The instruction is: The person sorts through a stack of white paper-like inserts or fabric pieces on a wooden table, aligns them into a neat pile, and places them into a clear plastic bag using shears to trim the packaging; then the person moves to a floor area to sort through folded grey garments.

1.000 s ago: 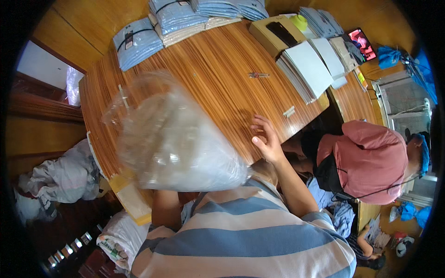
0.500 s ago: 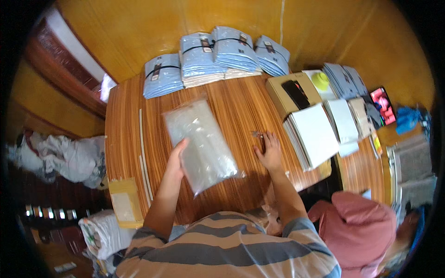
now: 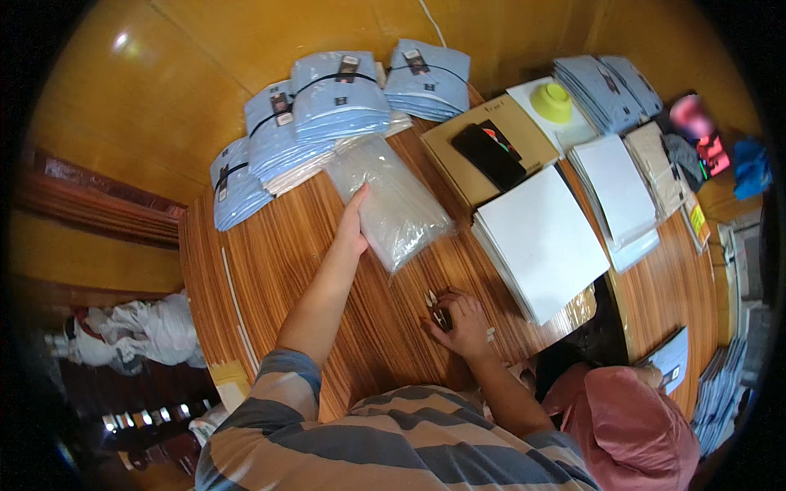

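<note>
My left hand [image 3: 354, 225] grips the left edge of a stack of clear plastic bags [image 3: 397, 209], thumb on top. The bags lie over the far part of the wooden table [image 3: 303, 270], their far end close to the folded blue garments [image 3: 340, 98]. Nearer to me, my right hand [image 3: 464, 323] rests on the table with curled fingers. A small pair of thread snips [image 3: 442, 315] is under its fingers and thumb, with the pale blade tips pointing away from me. The palm side of this hand is hidden.
Right of the bags stand a cardboard box [image 3: 454, 172] with a black phone [image 3: 489, 155] on it and a stack of white boards [image 3: 544, 245]. A yellow-green bowl [image 3: 551, 102] and more folded blue garments [image 3: 602, 90] lie beyond. A person in pink [image 3: 618, 421] sits at lower right.
My left hand has carried the bags away from me, toward the garment stacks. My right hand's fingers, stretched out before, have curled over the snips. The view has turned.
</note>
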Available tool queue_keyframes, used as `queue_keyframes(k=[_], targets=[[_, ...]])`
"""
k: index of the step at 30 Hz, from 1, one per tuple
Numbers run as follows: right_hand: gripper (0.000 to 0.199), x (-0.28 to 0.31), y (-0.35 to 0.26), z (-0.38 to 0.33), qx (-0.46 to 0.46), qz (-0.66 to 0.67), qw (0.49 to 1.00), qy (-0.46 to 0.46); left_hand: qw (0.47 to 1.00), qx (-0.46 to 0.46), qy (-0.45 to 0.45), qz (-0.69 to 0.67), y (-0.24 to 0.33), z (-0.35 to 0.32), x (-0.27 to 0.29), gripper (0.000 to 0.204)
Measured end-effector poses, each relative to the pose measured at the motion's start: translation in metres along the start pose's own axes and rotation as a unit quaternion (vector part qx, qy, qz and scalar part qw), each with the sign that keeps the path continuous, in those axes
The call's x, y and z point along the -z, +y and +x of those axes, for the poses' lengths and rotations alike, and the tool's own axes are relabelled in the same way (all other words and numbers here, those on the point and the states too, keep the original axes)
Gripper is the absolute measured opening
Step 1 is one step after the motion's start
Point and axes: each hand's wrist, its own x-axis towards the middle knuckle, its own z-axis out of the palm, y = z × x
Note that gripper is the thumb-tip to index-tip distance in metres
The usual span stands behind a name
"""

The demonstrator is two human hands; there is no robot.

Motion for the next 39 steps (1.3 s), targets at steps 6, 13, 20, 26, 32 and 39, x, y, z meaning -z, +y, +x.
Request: queue_keyframes(k=[6, 13, 20, 26, 32, 39], targets=[[0.039, -0.002, 0.005, 0.000, -0.022, -0.007, 1.000, -0.004, 0.990, -0.139, -0.031, 0.013, -0.024, -0.036, -0.020, 0.063], [0.035, -0.006, 0.005, -0.001, -0.004, -0.038, 0.999, 0.010, 0.792, -0.514, -0.066, 0.323, 0.003, -0.065, -0.037, 0.090], [0.032, -0.008, 0.003, -0.004, -0.014, -0.037, 0.999, -0.014, 0.358, -0.424, -0.171, 0.814, 0.003, -0.056, 0.007, 0.088], [0.029, -0.004, 0.005, -0.004, -0.004, -0.031, 0.999, -0.019, 0.501, -0.461, 0.034, 0.731, -0.011, -0.059, -0.001, 0.086], [0.031, -0.009, 0.005, -0.007, -0.021, -0.043, 0.999, -0.025, 0.983, -0.164, 0.048, 0.073, -0.067, -0.065, 0.010, 0.088], [0.031, -0.007, 0.009, -0.006, -0.001, -0.033, 0.999, -0.028, 0.940, -0.179, 0.100, 0.273, -0.060, -0.043, -0.068, 0.108]])
